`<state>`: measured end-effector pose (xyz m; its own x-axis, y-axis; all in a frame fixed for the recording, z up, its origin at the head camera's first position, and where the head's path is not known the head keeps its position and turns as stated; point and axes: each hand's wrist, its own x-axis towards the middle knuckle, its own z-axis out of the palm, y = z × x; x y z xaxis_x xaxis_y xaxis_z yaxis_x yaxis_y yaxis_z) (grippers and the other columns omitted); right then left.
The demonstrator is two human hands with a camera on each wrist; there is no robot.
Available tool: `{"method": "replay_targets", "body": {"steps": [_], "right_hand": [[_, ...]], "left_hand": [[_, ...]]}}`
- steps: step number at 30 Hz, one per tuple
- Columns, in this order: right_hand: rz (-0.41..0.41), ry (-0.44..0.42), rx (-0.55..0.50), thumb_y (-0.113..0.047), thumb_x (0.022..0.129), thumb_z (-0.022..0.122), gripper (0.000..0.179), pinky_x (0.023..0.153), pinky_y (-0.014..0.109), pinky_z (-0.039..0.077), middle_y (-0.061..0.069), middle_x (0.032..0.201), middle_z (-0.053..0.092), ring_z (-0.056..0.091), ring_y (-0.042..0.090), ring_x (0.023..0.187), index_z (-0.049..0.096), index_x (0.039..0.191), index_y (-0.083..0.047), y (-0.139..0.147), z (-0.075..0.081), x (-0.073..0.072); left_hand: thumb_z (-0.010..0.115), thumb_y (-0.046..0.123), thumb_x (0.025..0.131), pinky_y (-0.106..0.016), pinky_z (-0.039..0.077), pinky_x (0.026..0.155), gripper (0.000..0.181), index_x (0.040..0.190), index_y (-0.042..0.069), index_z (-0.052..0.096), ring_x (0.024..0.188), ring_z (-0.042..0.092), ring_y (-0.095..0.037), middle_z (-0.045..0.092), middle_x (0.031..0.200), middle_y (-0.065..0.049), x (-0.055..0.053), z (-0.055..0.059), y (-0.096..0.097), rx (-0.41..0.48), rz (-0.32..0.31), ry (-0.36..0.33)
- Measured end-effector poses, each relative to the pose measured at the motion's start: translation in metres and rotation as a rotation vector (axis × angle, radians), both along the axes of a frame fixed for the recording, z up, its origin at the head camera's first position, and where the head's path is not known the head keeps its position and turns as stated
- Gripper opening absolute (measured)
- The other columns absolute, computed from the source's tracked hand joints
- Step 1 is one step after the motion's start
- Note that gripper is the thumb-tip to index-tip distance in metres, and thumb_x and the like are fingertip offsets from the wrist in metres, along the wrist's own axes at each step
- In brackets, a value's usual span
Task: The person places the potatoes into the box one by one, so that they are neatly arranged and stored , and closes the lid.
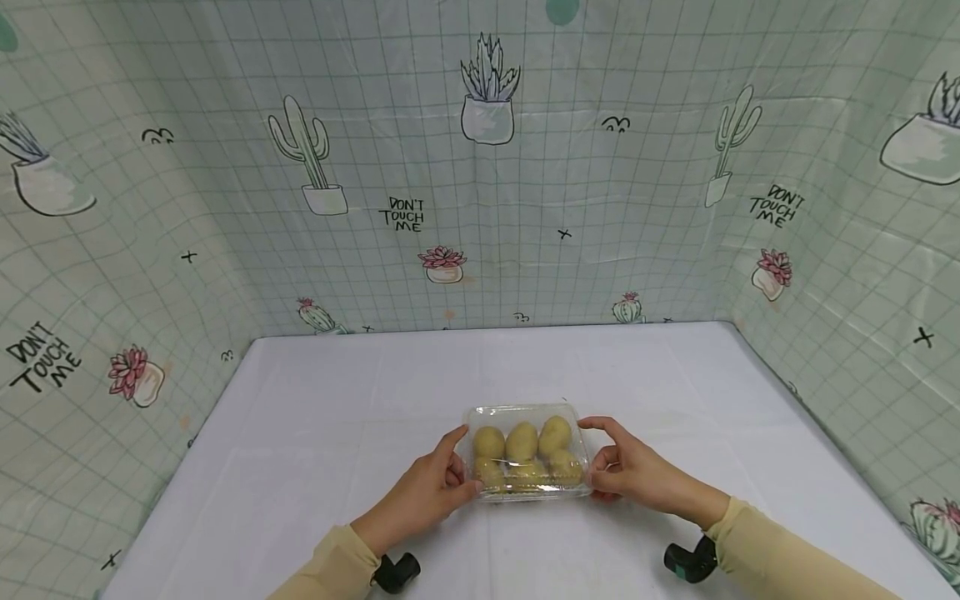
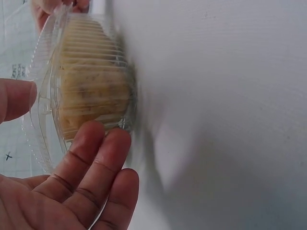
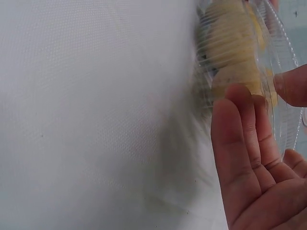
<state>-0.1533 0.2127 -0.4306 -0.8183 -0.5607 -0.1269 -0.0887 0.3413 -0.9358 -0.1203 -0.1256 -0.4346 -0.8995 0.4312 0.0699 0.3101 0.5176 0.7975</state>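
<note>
A clear plastic clamshell box with a ribbed side holds several yellow, potato-like round pieces. My left hand grips its left end, with the thumb at the near corner and the index finger reaching toward the far corner. At the opposite end, my right hand holds the box in much the same way. In the left wrist view, fingertips lie against the ribbed wall, and the thumb is at the lid's rim. The right wrist view shows fingers beside the lower wall and the thumb by the rim.
The box is over a white-covered table. Around the table hangs a grid-patterned curtain with cactus prints. A black wrist device shows by the left sleeve, and another black device by the right one.
</note>
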Motion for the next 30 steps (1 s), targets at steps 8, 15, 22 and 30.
{"method": "replay_targets", "body": {"steps": [8,15,22,30], "right_hand": [[0.009,-0.014,-0.048,-0.002,0.092,0.069,0.076,0.067,0.037,0.059,0.012,0.083,0.061,0.069,0.029,0.077,0.019,0.15,0.0,-0.0002,-0.001,-0.0009],[0.017,0.001,-0.049,0.0,0.092,0.067,0.077,0.065,0.036,0.058,0.012,0.081,0.06,0.067,0.026,0.074,0.018,0.151,0.0,-0.0002,-0.0028,-0.0018],[0.024,-0.005,-0.065,0.001,0.092,0.067,0.077,0.065,0.036,0.058,0.011,0.081,0.059,0.067,0.025,0.074,0.017,0.15,0.001,0.0,-0.0046,-0.0018],[0.02,-0.013,-0.061,0.001,0.092,0.067,0.077,0.065,0.037,0.058,0.012,0.082,0.058,0.067,0.028,0.075,0.017,0.151,-0.001,0.0001,-0.0054,-0.0024]], "left_hand": [[0.072,0.024,0.092,-0.025,0.048,0.062,0.078,0.151,-0.006,0.029,0.072,0.056,-0.007,0.056,0.087,0.005,0.0002,-0.0023,0.0001,0.014,-0.005,0.011],[0.071,0.022,0.093,-0.024,0.048,0.06,0.077,0.15,-0.006,0.028,0.068,0.055,-0.005,0.056,0.086,0.005,0.0006,-0.0014,0.0008,0.017,-0.012,0.013],[0.072,0.014,0.091,-0.023,0.045,0.056,0.075,0.148,-0.008,0.028,0.065,0.052,-0.005,0.056,0.08,0.003,0.0019,0.0004,0.0024,0.083,-0.018,-0.009],[0.07,0.009,0.089,-0.022,0.044,0.058,0.074,0.147,-0.007,0.029,0.064,0.052,-0.005,0.056,0.076,0.005,-0.0008,-0.003,0.0032,0.102,0.0,-0.016]]}}
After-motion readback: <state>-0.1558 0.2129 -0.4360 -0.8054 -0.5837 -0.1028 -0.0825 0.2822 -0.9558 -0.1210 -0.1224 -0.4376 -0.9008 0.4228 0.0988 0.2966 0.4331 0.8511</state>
